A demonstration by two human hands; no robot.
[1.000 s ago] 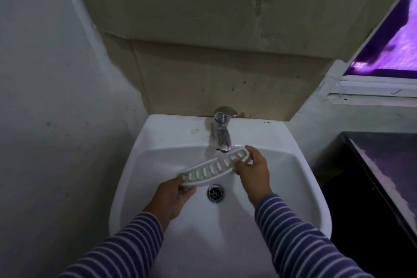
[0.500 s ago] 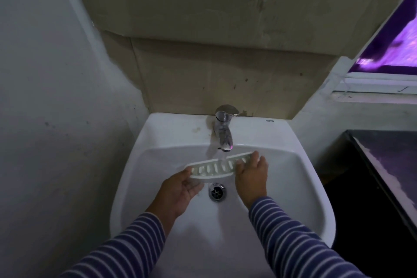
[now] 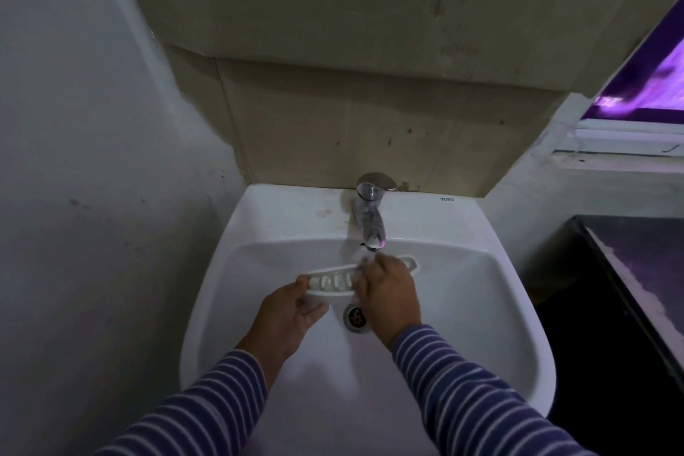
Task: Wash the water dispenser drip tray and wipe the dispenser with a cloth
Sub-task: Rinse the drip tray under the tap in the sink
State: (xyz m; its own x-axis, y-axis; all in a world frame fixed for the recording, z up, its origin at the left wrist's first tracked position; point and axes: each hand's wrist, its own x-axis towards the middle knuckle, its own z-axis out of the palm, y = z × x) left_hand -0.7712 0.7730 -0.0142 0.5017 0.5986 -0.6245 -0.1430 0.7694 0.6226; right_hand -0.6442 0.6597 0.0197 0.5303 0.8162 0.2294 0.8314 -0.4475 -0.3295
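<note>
A long white slotted drip tray (image 3: 331, 281) is held level over the white sink (image 3: 259, 233), under the chrome tap (image 3: 370, 218). My left hand (image 3: 287, 315) grips the tray's left end, thumb on top and fingers beneath. Across the tray's middle lies my right hand (image 3: 388, 289), fingers resting on the slots just below the spout, and it hides most of the right half. The tray's right tip (image 3: 411, 263) shows past that hand. Water seems to fall from the spout onto the fingers. No dispenser or cloth is in view.
The drain (image 3: 356, 316) sits below the tray between my wrists. A grey wall (image 3: 92, 196) stands close on the left, beige tiles (image 3: 351, 115) behind the tap. A dark counter edge (image 3: 629, 289) lies to the right, under a window (image 3: 651, 85).
My right hand has slid left from the tray's right end onto its middle. The tray has levelled out under the spout, and my left hand keeps its hold on the left end.
</note>
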